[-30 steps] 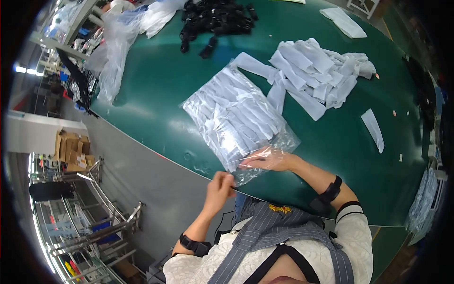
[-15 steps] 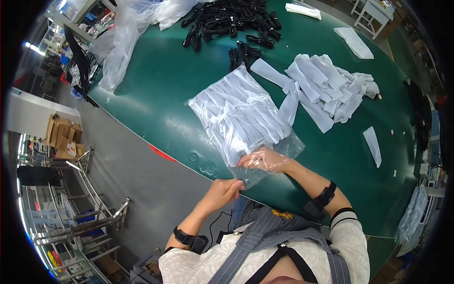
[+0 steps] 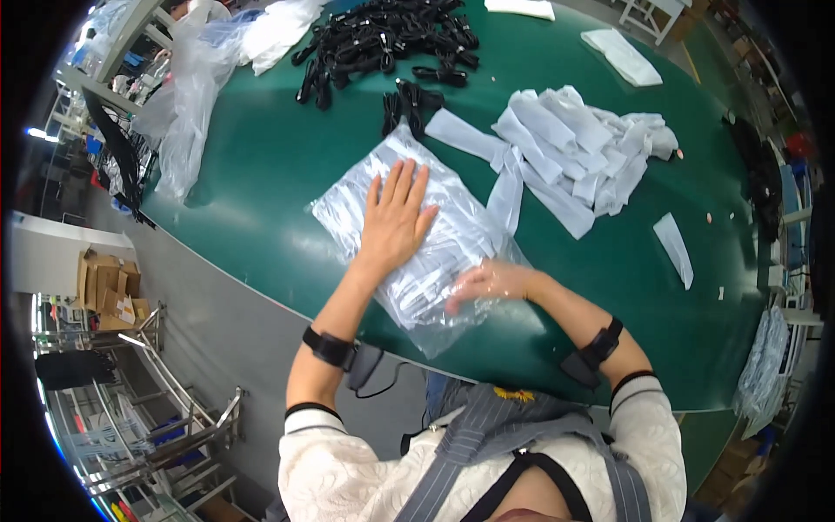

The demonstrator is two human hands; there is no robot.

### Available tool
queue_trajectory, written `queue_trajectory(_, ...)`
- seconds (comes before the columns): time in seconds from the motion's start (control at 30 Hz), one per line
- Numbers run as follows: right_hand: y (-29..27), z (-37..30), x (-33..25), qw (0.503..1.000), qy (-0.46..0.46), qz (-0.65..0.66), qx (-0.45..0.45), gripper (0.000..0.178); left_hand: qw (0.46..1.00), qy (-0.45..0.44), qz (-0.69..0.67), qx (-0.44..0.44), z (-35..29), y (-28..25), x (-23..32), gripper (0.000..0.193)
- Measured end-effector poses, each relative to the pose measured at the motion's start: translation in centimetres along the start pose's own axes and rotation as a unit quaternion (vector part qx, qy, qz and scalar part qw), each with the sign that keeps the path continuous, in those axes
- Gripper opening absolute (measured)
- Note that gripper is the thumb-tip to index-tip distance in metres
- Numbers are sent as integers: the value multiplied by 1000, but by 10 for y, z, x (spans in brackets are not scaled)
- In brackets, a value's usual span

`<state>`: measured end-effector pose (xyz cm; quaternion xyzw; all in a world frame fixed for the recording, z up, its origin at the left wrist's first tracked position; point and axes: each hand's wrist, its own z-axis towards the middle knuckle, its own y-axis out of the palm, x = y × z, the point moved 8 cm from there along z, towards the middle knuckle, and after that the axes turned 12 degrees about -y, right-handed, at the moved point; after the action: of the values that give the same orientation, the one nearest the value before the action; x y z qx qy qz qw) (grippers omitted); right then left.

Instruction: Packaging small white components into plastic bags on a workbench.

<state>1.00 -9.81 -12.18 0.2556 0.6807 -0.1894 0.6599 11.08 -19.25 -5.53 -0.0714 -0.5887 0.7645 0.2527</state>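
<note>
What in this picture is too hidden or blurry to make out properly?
- Contents of the clear plastic bag: head view; glare and the left hand lying flat on it hide what the white pieces are.
- Right hand: blurred, inside or under the film; its grip is unclear.
- Black items at the table's far side: too small to identify.
- Green table: its far end is cut off by the fisheye rim.

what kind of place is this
Likely a packing workshop: a large green table holds a clear bag of white strips, a loose pile of white strips and black bundled pieces.
</note>
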Motion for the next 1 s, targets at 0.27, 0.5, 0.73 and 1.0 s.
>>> queue_trajectory(0.27,-2,-3,1,998,-44,8,-44,31,993,99,-30,-56,10,0,92,42)
queue_trajectory(0.5,-26,-4,34,973,-146,-177,20,30,944,10,-323,-71,-39,-20,71,30)
queue_trajectory(0.73,30,8,0,989,-93,111,-41,35,632,-502,-579,-118,-227,0,5,36)
queue_trajectory(1.0,12,38,22,992,-118,-11,-48,37,744,-413,-500,-163,-189,26,15,35)
